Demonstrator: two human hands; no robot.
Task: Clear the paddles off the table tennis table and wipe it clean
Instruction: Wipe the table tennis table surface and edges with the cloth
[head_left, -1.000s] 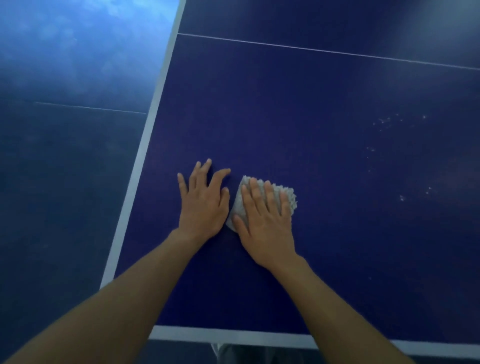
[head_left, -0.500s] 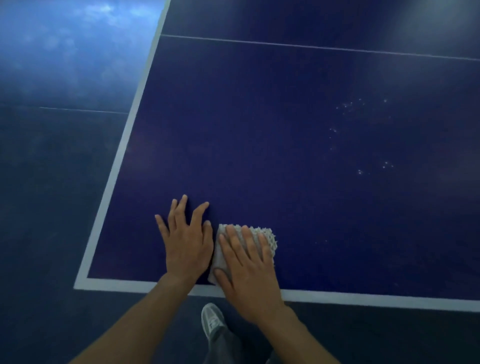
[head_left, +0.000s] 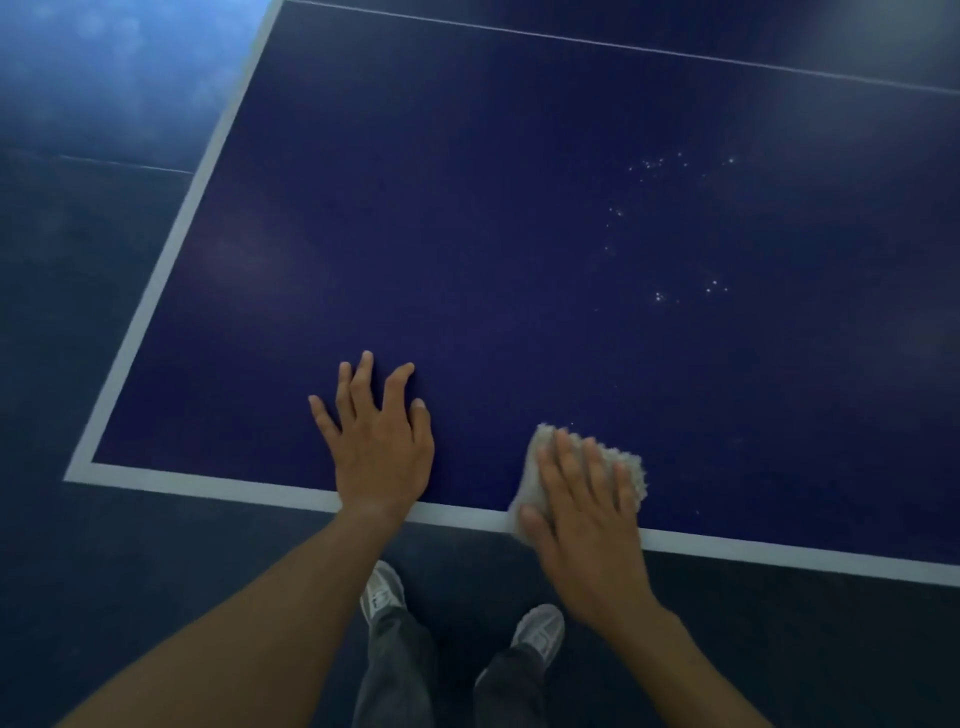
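Note:
The dark blue table tennis table (head_left: 467, 234) fills the view, with a white border along its near and left edges. My right hand (head_left: 587, 514) presses flat on a pale grey cloth (head_left: 631, 465) at the near edge, fingers straight. My left hand (head_left: 379, 441) rests flat on the tabletop to the cloth's left, fingers spread, apart from the cloth. No paddle is in view.
Small white specks (head_left: 670, 228) dot the tabletop to the far right of my hands. A thin white centre line (head_left: 623, 47) crosses the far part. The table's near left corner (head_left: 78, 470) meets dark floor. My two shoes (head_left: 457, 613) stand below the near edge.
My right hand has slid the cloth toward the near edge and then to the right, away from my left hand. My left hand also came back toward the near edge.

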